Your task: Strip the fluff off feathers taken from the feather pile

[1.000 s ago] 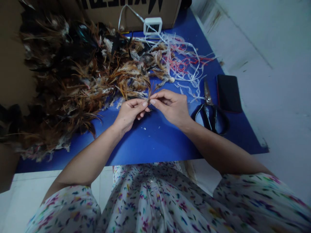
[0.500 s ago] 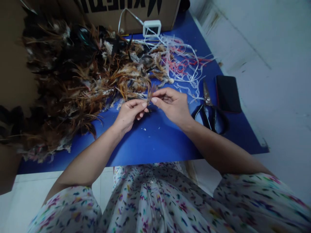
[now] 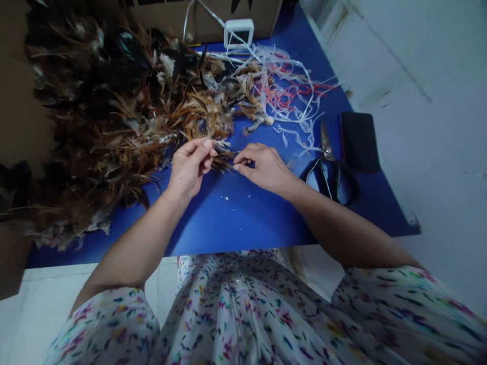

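My left hand (image 3: 190,165) is closed in a pinch above the blue table (image 3: 236,218). Its fingers hold a small bunch of brown feathers (image 3: 222,163) that sticks out to the right, toward the other hand. Closed too, my right hand (image 3: 262,165) pinches at the tips of these feathers. Just behind the hands spreads a big heap of brown and black feathers (image 3: 140,111), with whitish fluff among them. How the bunch sits between the left fingers is partly hidden.
Scissors with black handles (image 3: 330,175) lie right of my right hand, beside a dark phone-like slab (image 3: 359,142). Tangled white and red ribbon strips (image 3: 289,94) lie behind them. A small white-framed device (image 3: 239,33) stands before a cardboard box (image 3: 209,20). A wall borders the right side.
My hands have drawn apart, the left one moving left. The feather bunch, upright between the fingertips before, now lies sideways, stretching from the left fingers to the right.
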`<state>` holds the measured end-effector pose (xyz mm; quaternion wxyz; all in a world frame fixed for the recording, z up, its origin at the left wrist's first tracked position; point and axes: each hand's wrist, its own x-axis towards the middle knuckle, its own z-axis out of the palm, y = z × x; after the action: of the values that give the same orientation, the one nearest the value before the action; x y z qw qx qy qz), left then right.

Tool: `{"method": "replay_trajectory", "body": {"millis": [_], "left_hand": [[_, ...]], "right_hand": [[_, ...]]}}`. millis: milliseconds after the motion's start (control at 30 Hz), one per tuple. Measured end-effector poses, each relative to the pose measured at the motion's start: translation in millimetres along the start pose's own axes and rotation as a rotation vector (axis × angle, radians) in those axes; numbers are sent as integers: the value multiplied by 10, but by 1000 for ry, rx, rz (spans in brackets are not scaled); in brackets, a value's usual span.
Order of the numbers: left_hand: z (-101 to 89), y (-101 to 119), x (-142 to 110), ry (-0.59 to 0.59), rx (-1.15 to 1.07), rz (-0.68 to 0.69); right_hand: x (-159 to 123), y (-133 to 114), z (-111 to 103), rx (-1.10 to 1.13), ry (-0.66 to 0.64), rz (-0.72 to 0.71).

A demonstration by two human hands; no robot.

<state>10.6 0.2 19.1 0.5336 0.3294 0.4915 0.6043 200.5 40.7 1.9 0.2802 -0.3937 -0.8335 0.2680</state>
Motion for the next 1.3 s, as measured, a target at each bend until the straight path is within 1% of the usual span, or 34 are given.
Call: {"method": "replay_trajectory", "body": {"millis": [67, 233, 400, 500, 600, 767, 1033, 1133, 1300], "left_hand": [[-9, 5, 14, 14, -12, 10], [-10, 5, 29, 43, 19, 8], [-17, -34, 31, 26, 11, 17], [-21, -44, 33, 21, 2, 11], [-14, -34, 29, 15, -8, -1], [3, -15, 15, 39, -6, -30], [-4, -25, 25, 24, -39, -22], [3, -19, 23, 25, -45, -30], [9, -15, 14, 19, -43, -38]], "right_hand": [[4, 7, 20, -16, 9, -1], [41, 91, 87, -113, 115, -30], [92, 117, 197, -251, 115, -29], [122, 105, 233, -267, 99, -25], [140, 103, 217, -253, 90, -29], [125, 99, 122, -142, 101, 16], [102, 68, 9, 48, 213, 101], [106, 72, -6, 114, 188, 141], [125, 128, 30, 319, 131, 229]]}}
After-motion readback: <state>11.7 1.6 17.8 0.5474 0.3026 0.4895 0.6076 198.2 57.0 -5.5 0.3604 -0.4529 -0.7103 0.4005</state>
